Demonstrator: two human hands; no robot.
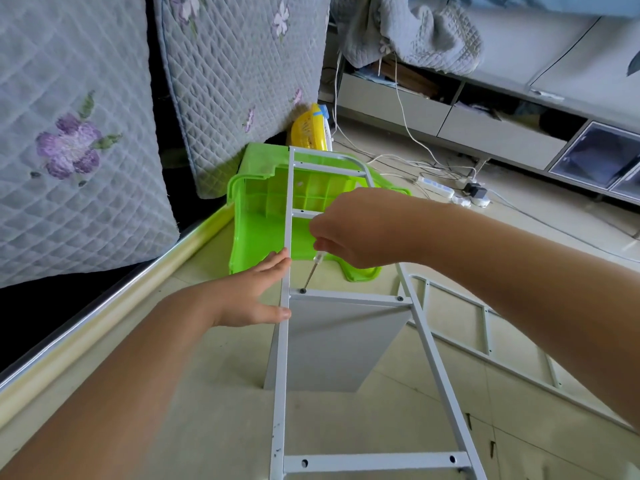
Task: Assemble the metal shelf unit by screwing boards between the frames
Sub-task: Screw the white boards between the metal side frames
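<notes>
Frame [285, 341] first: the white ladder-like metal side piece stands on the floor over a grey board [332, 344], which hangs edge-on beneath the middle rung [349, 296]. A second frame [485, 344] lies flat on the tiles to the right, not yet joined to anything. Behind, a green bin [263, 216] lies tipped on its side.

The step in hand looks like fixing this board to the first frame. The left hand [258, 292], fingers straight, presses flat against the frame's left upright to steady it. The right hand [349, 230] grips a screwdriver [313, 273], tip seated in the left screw [303, 291] of that rung. A right screw [400, 298] already sits in its hole; how tight it is, I cannot tell.

Next, I'd judge, the left screw needs driving home with the shaft kept square to the rung and the upright held firm. The lower rung [377, 460] shows two empty holes, so another board seems due there.
</notes>
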